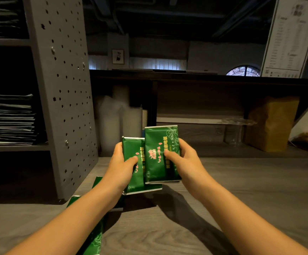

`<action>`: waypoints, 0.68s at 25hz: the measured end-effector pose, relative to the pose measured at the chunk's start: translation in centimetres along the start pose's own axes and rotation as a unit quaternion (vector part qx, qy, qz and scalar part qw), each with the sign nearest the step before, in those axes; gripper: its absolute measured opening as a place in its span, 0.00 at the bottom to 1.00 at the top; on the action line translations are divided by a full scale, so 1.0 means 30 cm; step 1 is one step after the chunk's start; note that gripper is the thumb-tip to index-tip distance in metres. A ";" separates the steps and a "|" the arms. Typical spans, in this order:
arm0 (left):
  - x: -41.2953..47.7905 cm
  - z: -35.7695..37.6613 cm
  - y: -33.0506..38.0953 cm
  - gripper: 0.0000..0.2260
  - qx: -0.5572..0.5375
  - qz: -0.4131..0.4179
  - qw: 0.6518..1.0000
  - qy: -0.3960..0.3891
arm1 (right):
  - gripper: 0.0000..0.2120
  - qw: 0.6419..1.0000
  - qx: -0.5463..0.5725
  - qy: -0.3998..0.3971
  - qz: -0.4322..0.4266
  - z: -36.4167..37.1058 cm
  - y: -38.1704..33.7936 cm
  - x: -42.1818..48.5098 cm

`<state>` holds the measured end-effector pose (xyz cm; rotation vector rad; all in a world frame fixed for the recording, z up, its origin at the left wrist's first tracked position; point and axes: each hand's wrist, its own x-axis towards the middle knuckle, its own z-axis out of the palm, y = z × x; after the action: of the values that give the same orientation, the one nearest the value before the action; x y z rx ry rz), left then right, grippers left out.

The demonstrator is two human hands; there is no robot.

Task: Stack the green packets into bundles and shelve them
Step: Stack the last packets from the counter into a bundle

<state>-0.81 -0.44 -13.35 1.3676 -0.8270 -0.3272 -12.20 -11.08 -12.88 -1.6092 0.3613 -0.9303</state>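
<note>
Green rear packet (pixel 132 150), pinched in left hand (pixel 119 162), sits partly behind green front packet (pixel 156 162), clasped in right hand (pixel 186 161); both right of grey perforated shelf unit (pixel 65 89); loose packets (pixel 95 240) lie near its foot.

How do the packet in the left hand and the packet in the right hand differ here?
The right-hand packet overlaps the left-hand packet, lying in front with its face nearly all visible; the left-hand packet shows only a strip. The right-hand packet sits higher in frame than the left-hand packet. Both have the same green wrapper with red and yellow print.
</note>
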 end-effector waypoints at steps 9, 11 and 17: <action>-0.007 -0.013 0.013 0.22 0.019 0.090 0.995 0.033 | 0.17 0.991 -0.043 -0.122 -0.012 0.121 0.027 0.040; 0.021 -0.058 0.020 0.23 0.068 0.128 0.987 0.074 | 0.18 0.983 -0.152 -0.099 0.004 0.096 0.020 0.117; 0.060 -0.121 0.008 0.29 0.167 0.166 0.966 0.104 | 0.16 0.886 -0.451 -0.111 0.009 0.084 0.126 0.314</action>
<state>2.85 1.08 -12.45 1.5117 -0.9456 0.2248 -3.44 -16.78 -12.93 -2.5264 0.7130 -0.5551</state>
